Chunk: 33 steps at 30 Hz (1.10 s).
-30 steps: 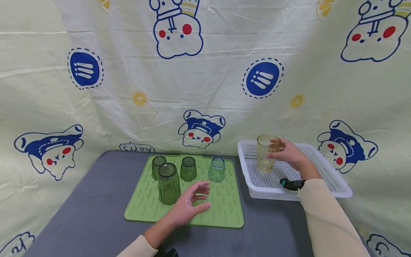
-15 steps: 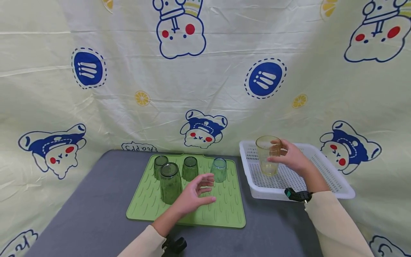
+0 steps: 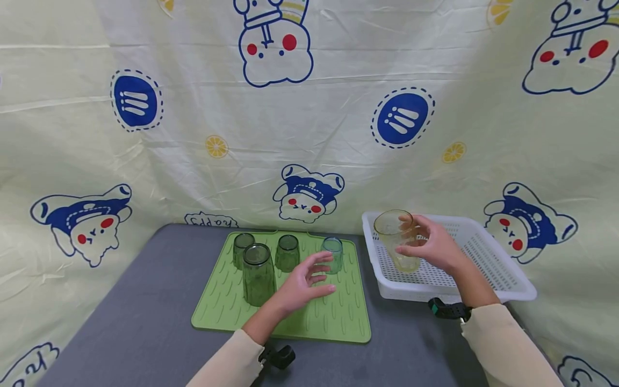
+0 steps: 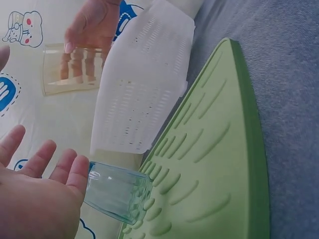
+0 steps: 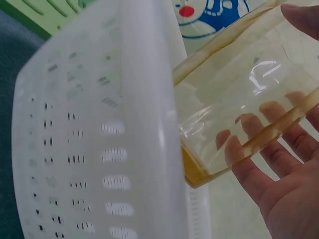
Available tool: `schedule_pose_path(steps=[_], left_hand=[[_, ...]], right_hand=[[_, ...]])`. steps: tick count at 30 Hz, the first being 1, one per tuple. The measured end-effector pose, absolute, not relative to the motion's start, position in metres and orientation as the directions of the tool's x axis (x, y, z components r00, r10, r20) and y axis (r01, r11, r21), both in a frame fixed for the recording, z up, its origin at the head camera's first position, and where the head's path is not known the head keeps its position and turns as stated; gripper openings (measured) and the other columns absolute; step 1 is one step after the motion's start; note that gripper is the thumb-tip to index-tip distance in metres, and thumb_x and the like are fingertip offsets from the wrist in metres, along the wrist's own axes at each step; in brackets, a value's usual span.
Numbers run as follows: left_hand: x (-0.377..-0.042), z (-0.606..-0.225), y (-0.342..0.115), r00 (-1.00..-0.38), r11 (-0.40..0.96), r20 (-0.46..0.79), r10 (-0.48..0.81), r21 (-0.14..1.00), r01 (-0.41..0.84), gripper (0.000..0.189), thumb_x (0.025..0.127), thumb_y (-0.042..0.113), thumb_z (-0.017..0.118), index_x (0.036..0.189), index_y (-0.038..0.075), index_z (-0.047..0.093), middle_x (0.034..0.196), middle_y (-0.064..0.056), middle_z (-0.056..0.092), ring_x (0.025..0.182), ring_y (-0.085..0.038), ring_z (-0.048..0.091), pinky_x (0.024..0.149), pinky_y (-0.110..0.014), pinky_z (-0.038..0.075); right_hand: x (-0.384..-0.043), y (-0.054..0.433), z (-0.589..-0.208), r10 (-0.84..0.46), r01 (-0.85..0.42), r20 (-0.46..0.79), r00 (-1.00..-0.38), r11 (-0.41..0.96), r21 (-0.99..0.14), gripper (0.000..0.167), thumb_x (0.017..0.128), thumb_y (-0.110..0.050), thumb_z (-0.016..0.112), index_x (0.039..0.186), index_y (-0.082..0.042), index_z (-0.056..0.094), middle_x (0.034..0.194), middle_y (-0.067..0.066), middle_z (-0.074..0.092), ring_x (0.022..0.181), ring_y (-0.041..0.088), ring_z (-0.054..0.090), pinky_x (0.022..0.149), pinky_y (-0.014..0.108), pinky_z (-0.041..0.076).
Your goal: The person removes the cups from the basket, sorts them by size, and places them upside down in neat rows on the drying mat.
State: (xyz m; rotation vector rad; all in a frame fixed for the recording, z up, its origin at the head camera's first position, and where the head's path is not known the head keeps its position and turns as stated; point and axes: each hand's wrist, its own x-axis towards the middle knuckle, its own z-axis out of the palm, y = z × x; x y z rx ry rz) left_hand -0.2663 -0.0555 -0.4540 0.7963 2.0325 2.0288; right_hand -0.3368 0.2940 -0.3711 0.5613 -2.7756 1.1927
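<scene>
My right hand (image 3: pixel 437 247) grips a clear amber glass (image 3: pixel 393 239), thumb on one side and fingers on the other. The glass leans with its wide rim to the left, above the left part of the white basket (image 3: pixel 416 293). In the right wrist view the amber glass (image 5: pixel 249 84) overlaps the basket rim. Over the green mat (image 3: pixel 333 325), my left hand (image 3: pixel 302 285) has its fingers spread and holds nothing. Its fingertips overlap a small teal glass (image 3: pixel 338 260) in the head view; in the left wrist view that teal glass (image 4: pixel 117 191) stands just beyond them.
A tall green glass (image 3: pixel 259 279) stands on the mat left of my left hand. Behind it are two short green glasses, one at the back left (image 3: pixel 240 253) and one in the middle (image 3: pixel 288 255). A patterned curtain (image 3: pixel 193 80) hangs behind the grey table (image 3: pixel 130 312).
The amber glass has shifted left and a little nearer, tilting more, with my right hand. My left hand has moved right and slightly up, toward the teal glass.
</scene>
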Motion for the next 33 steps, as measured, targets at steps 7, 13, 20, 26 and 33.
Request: schedule_pose_path(steps=[7, 13, 20, 26, 33], left_hand=[[-0.270, -0.452, -0.050, -0.849, -0.015, 0.248, 0.467, 0.962, 0.273, 0.076, 0.093, 0.019, 0.076, 0.157, 0.025, 0.036, 0.160, -0.005, 0.041, 0.143, -0.031, 0.047, 0.119, -0.044, 0.042], [-0.271, -0.445, -0.046, -0.851, -0.008, 0.264, 0.454, 0.956, 0.292, 0.081, 0.091, 0.016, 0.078, 0.158, 0.028, 0.034, 0.160, -0.006, 0.038, 0.141, -0.030, 0.048, 0.117, -0.045, 0.043], [-0.271, -0.438, -0.041, -0.857, -0.018, 0.269, 0.440, 0.957, 0.291, 0.083, 0.090, 0.021, 0.080, 0.158, 0.031, 0.033, 0.162, -0.008, 0.037, 0.142, -0.029, 0.048, 0.117, -0.045, 0.044], [-0.269, -0.435, -0.034, -0.860, -0.041, 0.262, 0.437, 0.962, 0.272, 0.083, 0.090, 0.017, 0.080, 0.157, 0.032, 0.034, 0.162, -0.007, 0.037, 0.142, -0.030, 0.048, 0.115, -0.039, 0.046], [-0.267, -0.430, -0.030, -0.858, -0.068, 0.262, 0.442, 0.964, 0.259, 0.084, 0.088, 0.014, 0.081, 0.157, 0.027, 0.035, 0.159, -0.005, 0.039, 0.140, -0.029, 0.050, 0.114, -0.038, 0.047]], right_hand=[[-0.321, 0.281, -0.367, -0.330, -0.406, 0.242, -0.912, 0.655, -0.637, 0.075, 0.082, -0.034, 0.088, 0.145, -0.013, 0.052, 0.131, 0.011, 0.064, 0.117, 0.029, 0.061, 0.100, 0.054, 0.052], [-0.305, 0.271, -0.360, -0.348, -0.437, 0.266, -0.899, 0.674, -0.596, 0.079, 0.078, -0.036, 0.091, 0.142, -0.012, 0.053, 0.130, 0.012, 0.064, 0.115, 0.032, 0.064, 0.095, 0.050, 0.056], [-0.292, 0.258, -0.356, -0.417, -0.534, 0.334, -0.845, 0.674, -0.511, 0.073, 0.073, -0.036, 0.094, 0.136, -0.017, 0.062, 0.121, 0.002, 0.071, 0.107, 0.020, 0.066, 0.090, 0.041, 0.057], [-0.283, 0.249, -0.353, -0.468, -0.587, 0.356, -0.809, 0.656, -0.474, 0.073, 0.072, -0.038, 0.094, 0.135, -0.017, 0.065, 0.126, -0.001, 0.072, 0.109, 0.016, 0.066, 0.091, 0.043, 0.057], [-0.276, 0.240, -0.350, -0.525, -0.645, 0.375, -0.764, 0.640, -0.418, 0.075, 0.069, -0.042, 0.095, 0.134, -0.017, 0.067, 0.126, -0.003, 0.072, 0.106, 0.012, 0.064, 0.087, 0.040, 0.058]])
